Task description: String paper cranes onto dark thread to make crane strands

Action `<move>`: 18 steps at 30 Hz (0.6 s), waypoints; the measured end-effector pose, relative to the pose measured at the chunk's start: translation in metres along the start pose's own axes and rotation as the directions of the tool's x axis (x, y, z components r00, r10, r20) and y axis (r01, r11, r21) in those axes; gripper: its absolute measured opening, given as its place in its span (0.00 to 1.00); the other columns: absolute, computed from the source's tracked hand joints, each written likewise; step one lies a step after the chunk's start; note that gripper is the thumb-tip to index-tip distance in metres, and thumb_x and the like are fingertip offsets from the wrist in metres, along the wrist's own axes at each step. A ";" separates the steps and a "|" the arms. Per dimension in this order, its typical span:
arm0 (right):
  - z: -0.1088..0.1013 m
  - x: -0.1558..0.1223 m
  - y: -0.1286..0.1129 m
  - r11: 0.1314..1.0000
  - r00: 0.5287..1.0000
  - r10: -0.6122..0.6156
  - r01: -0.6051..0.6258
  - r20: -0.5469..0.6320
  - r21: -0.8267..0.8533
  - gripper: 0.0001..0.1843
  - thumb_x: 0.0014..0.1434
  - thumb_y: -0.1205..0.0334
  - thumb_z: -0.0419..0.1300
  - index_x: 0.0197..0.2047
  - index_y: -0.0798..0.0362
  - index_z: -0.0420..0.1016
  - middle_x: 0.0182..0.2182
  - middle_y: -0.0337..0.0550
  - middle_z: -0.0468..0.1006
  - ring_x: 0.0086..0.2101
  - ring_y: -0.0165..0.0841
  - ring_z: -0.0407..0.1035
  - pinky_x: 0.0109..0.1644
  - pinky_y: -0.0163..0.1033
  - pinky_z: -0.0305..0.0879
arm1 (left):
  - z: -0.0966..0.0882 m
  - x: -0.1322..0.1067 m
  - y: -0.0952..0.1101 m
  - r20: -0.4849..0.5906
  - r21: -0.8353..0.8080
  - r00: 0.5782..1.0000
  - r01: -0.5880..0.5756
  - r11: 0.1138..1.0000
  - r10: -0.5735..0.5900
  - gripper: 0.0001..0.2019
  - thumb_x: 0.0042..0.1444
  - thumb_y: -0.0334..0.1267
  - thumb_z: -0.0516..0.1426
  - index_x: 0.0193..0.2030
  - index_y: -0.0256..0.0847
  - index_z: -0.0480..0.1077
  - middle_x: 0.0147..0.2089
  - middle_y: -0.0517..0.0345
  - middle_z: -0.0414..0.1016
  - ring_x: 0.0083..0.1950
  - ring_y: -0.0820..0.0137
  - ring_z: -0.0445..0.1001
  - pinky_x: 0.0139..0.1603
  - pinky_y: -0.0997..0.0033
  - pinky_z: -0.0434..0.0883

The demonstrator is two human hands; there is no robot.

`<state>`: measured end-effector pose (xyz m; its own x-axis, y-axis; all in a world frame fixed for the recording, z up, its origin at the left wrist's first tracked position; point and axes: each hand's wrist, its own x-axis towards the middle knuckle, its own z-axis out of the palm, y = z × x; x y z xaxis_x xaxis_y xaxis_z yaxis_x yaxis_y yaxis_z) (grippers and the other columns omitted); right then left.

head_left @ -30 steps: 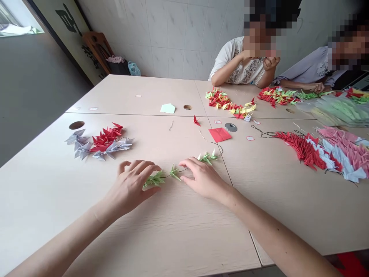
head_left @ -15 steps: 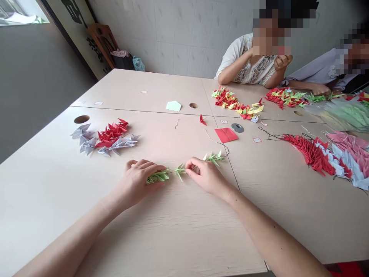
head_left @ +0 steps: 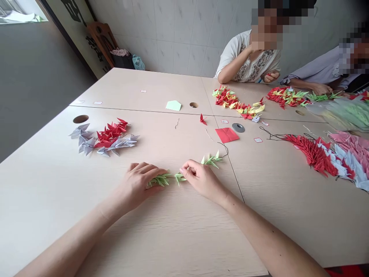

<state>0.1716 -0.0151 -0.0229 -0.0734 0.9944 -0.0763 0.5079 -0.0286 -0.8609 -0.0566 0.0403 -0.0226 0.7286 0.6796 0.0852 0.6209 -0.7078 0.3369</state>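
Note:
My left hand (head_left: 141,181) is wrapped over a bunch of green paper cranes (head_left: 162,180) threaded on a dark string, and its palm hides part of them. To the right, my right hand (head_left: 201,177) pinches at a single green paper crane (head_left: 178,178) on the same string. Beyond my right knuckles lie more green cranes (head_left: 212,159), with a loop of dark string (head_left: 226,149) trailing from them. Both hands rest low over the table (head_left: 184,223).
A red and pale grey crane strand (head_left: 111,136) lies left. Ahead are a red paper square (head_left: 227,135), a lone red crane (head_left: 203,119) and a grey disc (head_left: 238,127). Red, white and pink strands (head_left: 314,154) lie right. Two people sit across the table.
My right hand has slid slightly left with the single green crane, closing the gap to the left bunch. The person opposite has lowered a hand.

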 end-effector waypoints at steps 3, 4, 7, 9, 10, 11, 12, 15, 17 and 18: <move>-0.001 -0.001 -0.001 1.000 1.000 -0.020 0.020 0.013 0.000 0.10 0.60 0.56 0.57 0.30 0.51 0.67 0.19 0.29 0.56 0.21 0.25 0.50 0.25 0.31 0.47 | 0.000 0.000 -0.001 0.008 -0.023 1.000 -0.003 1.000 0.003 0.16 0.60 0.48 0.57 0.53 0.49 0.71 0.48 0.57 0.78 0.49 0.62 0.72 0.52 0.60 0.59; -0.002 -0.002 -0.001 1.000 1.000 -0.019 0.019 0.023 -0.002 0.08 0.58 0.58 0.58 0.30 0.51 0.67 0.18 0.29 0.53 0.21 0.25 0.49 0.25 0.32 0.46 | 0.001 0.000 -0.002 0.012 -0.029 1.000 -0.006 1.000 0.007 0.16 0.60 0.48 0.57 0.53 0.49 0.71 0.48 0.56 0.78 0.49 0.62 0.72 0.52 0.60 0.59; -0.006 -0.004 -0.001 1.000 0.998 -0.019 0.020 0.068 -0.017 0.04 0.55 0.62 0.61 0.31 0.50 0.69 0.20 0.28 0.48 0.22 0.25 0.46 0.26 0.31 0.46 | 0.001 0.000 -0.003 0.013 -0.044 1.000 -0.020 0.999 0.021 0.16 0.59 0.48 0.57 0.53 0.49 0.71 0.47 0.57 0.78 0.48 0.62 0.72 0.51 0.60 0.59; -0.008 -0.005 0.000 0.999 0.995 -0.020 0.023 0.095 -0.025 0.04 0.54 0.63 0.61 0.34 0.49 0.70 0.20 0.28 0.49 0.22 0.25 0.47 0.27 0.31 0.46 | 0.001 0.000 -0.003 0.012 -0.051 1.000 -0.026 0.998 0.027 0.16 0.59 0.47 0.58 0.53 0.49 0.71 0.47 0.58 0.78 0.48 0.63 0.72 0.51 0.60 0.59; -0.008 -0.005 0.000 0.999 0.994 -0.019 0.022 0.103 -0.030 0.05 0.54 0.62 0.62 0.35 0.49 0.70 0.20 0.28 0.49 0.22 0.25 0.47 0.27 0.31 0.46 | 0.001 0.000 -0.003 0.012 -0.055 1.000 -0.028 0.998 0.029 0.15 0.59 0.47 0.58 0.52 0.49 0.71 0.47 0.58 0.78 0.48 0.63 0.72 0.51 0.60 0.59; -0.008 -0.005 0.001 0.999 0.994 -0.015 0.018 0.106 -0.032 0.06 0.54 0.61 0.62 0.36 0.49 0.71 0.20 0.28 0.49 0.22 0.25 0.46 0.27 0.31 0.45 | 0.001 0.000 -0.002 0.011 -0.057 1.000 -0.029 0.998 0.029 0.15 0.59 0.47 0.58 0.52 0.49 0.71 0.47 0.59 0.78 0.47 0.63 0.72 0.51 0.60 0.59; -0.007 -0.005 0.001 1.000 0.994 -0.008 0.011 0.105 -0.028 0.05 0.55 0.59 0.62 0.36 0.49 0.71 0.19 0.28 0.49 0.22 0.25 0.46 0.26 0.32 0.45 | 0.001 0.000 -0.002 0.010 -0.059 1.000 -0.028 0.998 0.029 0.15 0.59 0.47 0.58 0.52 0.49 0.71 0.46 0.59 0.78 0.47 0.63 0.72 0.50 0.60 0.59; -0.003 -0.005 0.003 1.000 0.996 0.009 -0.009 0.090 0.005 0.09 0.59 0.53 0.59 0.33 0.49 0.70 0.17 0.28 0.51 0.20 0.25 0.46 0.24 0.33 0.42 | 0.000 0.000 -0.001 0.006 -0.060 1.000 -0.024 0.998 0.025 0.14 0.59 0.47 0.58 0.51 0.49 0.71 0.46 0.59 0.79 0.47 0.63 0.72 0.50 0.61 0.58; 0.000 -0.004 0.005 1.000 0.996 -0.002 0.000 0.085 0.020 0.10 0.59 0.53 0.59 0.32 0.50 0.70 0.17 0.28 0.54 0.20 0.24 0.47 0.24 0.33 0.43 | 0.000 0.000 -0.001 0.005 -0.060 1.000 -0.024 0.998 0.025 0.15 0.59 0.47 0.58 0.51 0.49 0.71 0.46 0.59 0.79 0.47 0.63 0.72 0.50 0.61 0.58; 0.001 -0.004 0.007 1.000 0.996 -0.010 0.008 0.087 0.021 0.09 0.59 0.54 0.59 0.31 0.50 0.70 0.17 0.28 0.55 0.20 0.24 0.48 0.24 0.32 0.44 | 0.000 0.000 -0.001 0.003 -0.060 1.000 -0.025 0.998 0.026 0.15 0.59 0.47 0.58 0.51 0.49 0.71 0.46 0.59 0.79 0.47 0.63 0.72 0.50 0.61 0.58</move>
<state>0.1744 -0.0192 -0.0293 -0.1527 0.9820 -0.1113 0.4895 -0.0227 -0.8717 -0.0573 0.0414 -0.0233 0.7452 0.6607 0.0905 0.5837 -0.7119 0.3905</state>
